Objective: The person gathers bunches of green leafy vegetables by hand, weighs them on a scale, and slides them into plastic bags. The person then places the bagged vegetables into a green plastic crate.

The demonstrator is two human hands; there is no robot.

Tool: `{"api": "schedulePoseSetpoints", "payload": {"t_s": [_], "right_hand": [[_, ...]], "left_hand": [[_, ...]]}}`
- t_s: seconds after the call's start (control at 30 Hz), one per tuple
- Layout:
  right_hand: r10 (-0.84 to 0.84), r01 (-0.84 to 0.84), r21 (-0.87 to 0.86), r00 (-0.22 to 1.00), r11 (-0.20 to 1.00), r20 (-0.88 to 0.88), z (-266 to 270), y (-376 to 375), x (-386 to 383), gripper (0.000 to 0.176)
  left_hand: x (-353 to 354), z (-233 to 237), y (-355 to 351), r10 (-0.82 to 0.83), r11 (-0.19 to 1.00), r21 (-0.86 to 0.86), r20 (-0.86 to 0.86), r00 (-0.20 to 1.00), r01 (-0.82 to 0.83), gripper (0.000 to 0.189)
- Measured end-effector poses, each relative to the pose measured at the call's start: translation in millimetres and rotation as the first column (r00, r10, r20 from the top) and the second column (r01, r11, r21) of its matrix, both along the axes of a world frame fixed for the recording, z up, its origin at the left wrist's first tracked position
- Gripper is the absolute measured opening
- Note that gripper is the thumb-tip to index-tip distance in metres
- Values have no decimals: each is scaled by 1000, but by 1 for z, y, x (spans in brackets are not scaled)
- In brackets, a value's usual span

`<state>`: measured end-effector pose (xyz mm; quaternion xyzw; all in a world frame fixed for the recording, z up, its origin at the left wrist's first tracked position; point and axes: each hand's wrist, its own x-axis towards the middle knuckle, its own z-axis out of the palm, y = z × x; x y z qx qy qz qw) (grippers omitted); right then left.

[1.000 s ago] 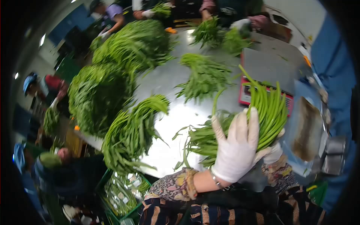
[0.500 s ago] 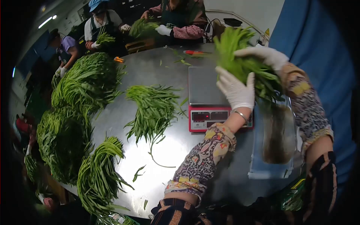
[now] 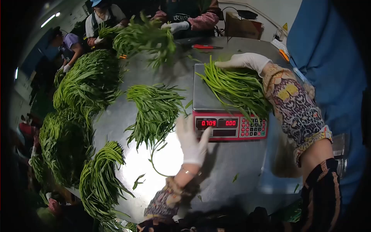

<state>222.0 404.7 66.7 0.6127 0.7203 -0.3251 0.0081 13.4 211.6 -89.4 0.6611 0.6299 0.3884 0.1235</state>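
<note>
A bunch of long-stemmed leafy greens (image 3: 235,87) lies on the metal pan of a red digital scale (image 3: 231,139), whose display reads 0.709 and 0.00. My right hand (image 3: 247,62), in a white glove, curls over the far side of that bunch; part of its fingers is hidden. My left hand (image 3: 193,141), also gloved, hovers in front of the scale's left edge with fingers apart and nothing in it. Just left of it, a second bunch of greens (image 3: 154,110) rests on the table.
Large heaps of greens (image 3: 87,83) line the table's left side, with a curved bunch (image 3: 102,178) nearer me. A red-handled tool (image 3: 207,46) lies beyond the scale, clear plastic bags (image 3: 280,185) to its right. Co-workers across the table handle more greens (image 3: 145,40).
The bunch has come down onto the scale pan with my right hand on it. My left hand has let go and moved left and nearer me. A co-worker's greens have moved over the table.
</note>
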Motion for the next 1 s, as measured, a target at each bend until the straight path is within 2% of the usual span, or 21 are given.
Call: {"api": "schedulePoseSetpoints", "payload": {"t_s": [0.03,0.07,0.1,0.13,0.17,0.23,0.27,0.3,0.33,0.37,0.47,0.53,0.57,0.6,0.67,0.7,0.77,0.83,0.87,0.97,1.0], "right_hand": [[57,-70,158,995,985,86,-6,5,4,62],[96,-146,299,980,943,176,-20,15,12,63],[115,-227,429,956,875,271,-11,0,1,64],[35,-122,438,979,891,200,1,-22,-2,57],[26,-123,501,980,857,196,-1,-24,-2,54],[9,-128,625,982,770,190,-11,-21,-1,48],[-9,-98,654,987,751,158,-10,-25,-3,46],[-24,-68,676,992,733,125,-9,-31,-7,44],[-35,-39,697,995,717,91,-7,-37,-9,42],[-33,-43,699,995,714,96,-3,-43,-13,41],[-28,-65,709,993,702,119,1,-62,-18,39],[-27,-103,722,986,684,165,5,-70,-14,39],[-29,-96,714,986,694,161,7,-72,-11,38],[-30,-91,705,987,703,158,9,-71,-7,38],[-50,-59,688,989,723,137,10,-75,-1,37],[-68,-32,680,990,732,120,10,-77,1,37],[-104,18,664,990,748,90,10,-78,4,35],[-98,18,693,992,721,76,1,-71,10,33],[-94,17,703,993,711,71,-4,-70,12,33],[-95,50,731,995,681,21,-10,-65,12,30],[-61,47,742,998,668,-8,-12,-59,12,30]], "left_hand": [[-22,-9,-20,140,990,60,-183,973,-131,68],[-42,-18,-42,223,973,2,-239,945,-230,65],[-60,-27,-63,298,944,-47,-296,907,-326,63],[-77,-42,-84,300,927,-122,-330,895,-356,60],[-91,-57,-101,301,902,-192,-359,883,-385,58],[-112,-78,-130,191,939,-231,-259,947,-253,51],[-118,-87,-141,172,964,-205,-15,985,-171,45],[-119,-90,-151,145,973,-183,17,989,-139,42],[-121,-102,-157,211,964,-209,235,949,-163,37],[-121,-104,-162,274,953,-242,437,857,-181,34],[-139,-96,-202,191,972,-152,69,979,-179,25],[-161,-85,-237,220,966,-135,-9,975,-219,19],[-173,-83,-256,280,949,-157,25,960,-272,18],[-185,-83,-276,346,934,-81,-38,938,-348,17],[-228,-102,-317,442,894,-98,29,897,-437,15],[-233,-86,-332,499,858,-68,-116,859,-508,14],[-266,-100,-364,567,817,-37,-126,814,-575,16],[-261,-77,-366,653,757,-97,105,750,-646,20],[-255,-55,-358,671,740,-166,102,735,-652,27],[-242,-17,-317,529,826,176,91,844,-536,34],[-233,7,-298,488,855,273,-135,862,-441,33]]}}
